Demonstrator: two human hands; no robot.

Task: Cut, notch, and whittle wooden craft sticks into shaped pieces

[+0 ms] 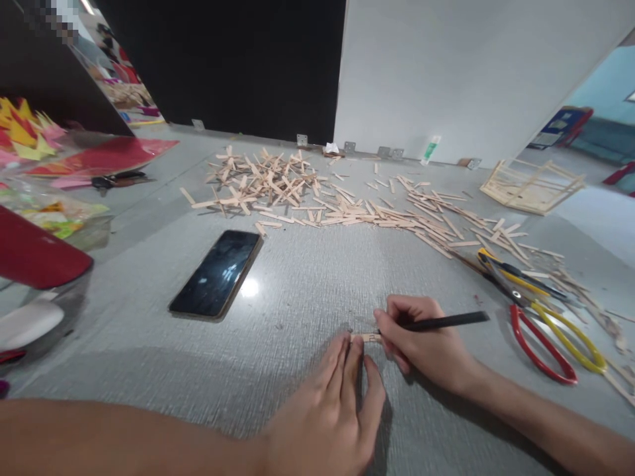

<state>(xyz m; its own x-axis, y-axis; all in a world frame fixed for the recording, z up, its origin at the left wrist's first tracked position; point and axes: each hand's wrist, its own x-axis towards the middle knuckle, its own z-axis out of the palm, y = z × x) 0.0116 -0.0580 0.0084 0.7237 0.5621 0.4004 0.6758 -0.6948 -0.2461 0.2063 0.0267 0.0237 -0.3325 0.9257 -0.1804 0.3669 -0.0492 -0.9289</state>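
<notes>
A short piece of wooden craft stick [368, 338] lies flat on the table, with small dark marks drawn on it. My left hand [332, 403] presses its left end down with the fingertips, and the thumb is apart from the other fingers. In my right hand [421, 337] a black pen [454, 320] is pinched between thumb and fingers, its back end pointing right. The pen's tip is hidden by the fingers, close to the stick's right end, so I cannot tell whether it touches the wood.
Joined stick pieces [268, 178] and loose cut sticks [377, 215] spread across the back. A phone [218, 272] lies left of centre. Scissors [540, 337] and a yellow cutter [510, 271] are at right, a stick frame [530, 192] behind them. A red cylindrical object [40, 248] lies left.
</notes>
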